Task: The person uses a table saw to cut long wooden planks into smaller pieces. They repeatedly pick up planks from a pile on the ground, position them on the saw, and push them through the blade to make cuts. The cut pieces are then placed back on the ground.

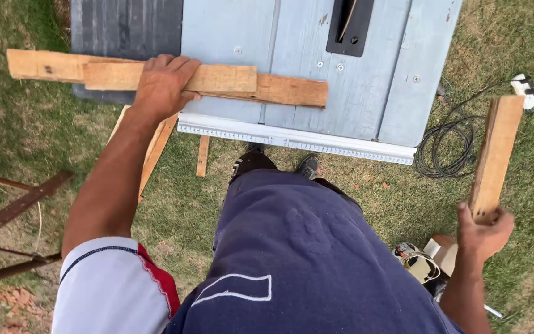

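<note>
Dry grass [44, 130] is seen all around, and a grey-blue saw table [366, 93] is set up on it outdoors. Only one view is given, from the head, looking down past a dark blue shirt. A black slot with the saw blade [348, 25] is seen near the top of the table, and a white ruler strip [292, 141] runs along the near edge. Two wood boards are laid flat on the table, one on top of the other. The top board [217, 78] is shorter, and the long board [279, 90] under it sticks out on both sides. The left hand [161, 86] is laid over both boards, with the fingers curled over the far edge and the palm pressed down, so the boards are held in place. The boards are not at the blade yet; they lie near the front of the table, to the left of the slot, so it is judged that no cut is being made now. Off to the right, away from the table, a third wood piece [495, 154] is held upright over the grass. The right hand [483, 232] is closed around its lower end, thumb on the near face. A black cable [449, 145] is coiled on the grass by the table, and a white plug [523, 86] lies near it. Thin wood strips [203, 156] are seen under the table.
</note>
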